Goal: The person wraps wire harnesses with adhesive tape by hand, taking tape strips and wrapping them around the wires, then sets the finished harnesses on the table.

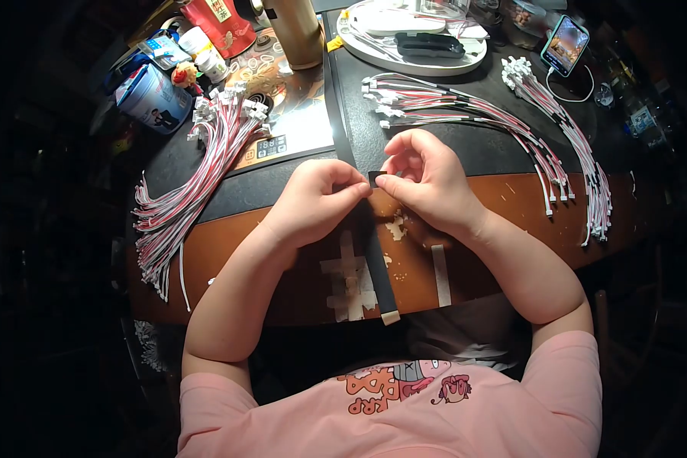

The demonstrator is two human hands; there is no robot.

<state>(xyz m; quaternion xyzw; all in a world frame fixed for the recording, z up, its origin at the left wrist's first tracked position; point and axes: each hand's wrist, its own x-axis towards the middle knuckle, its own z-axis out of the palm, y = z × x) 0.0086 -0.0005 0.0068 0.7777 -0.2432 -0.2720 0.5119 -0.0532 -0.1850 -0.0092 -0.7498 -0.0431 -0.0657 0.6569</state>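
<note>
My left hand [318,198] and my right hand [432,183] meet over the middle of the table, thumbs and fingertips pinched close together. Between them is a small black flat piece [377,176] that looks like tape. The right thumb and finger grip it, and the left fingertips close on its near left edge. Beneath the hands a long black strip [380,267] runs down the table to a pale end at the front edge. Behind the right hand lies a bundle of red, white and black connector cables [466,104], with black bands around some of them.
At the left lies a thick bundle of red-and-white cables [195,179]; another cable bundle [569,137] lies far right. A white tray [351,49], a tall flask [296,34], a blue-and-white tub [151,99] and a propped phone [566,46] stand at the back.
</note>
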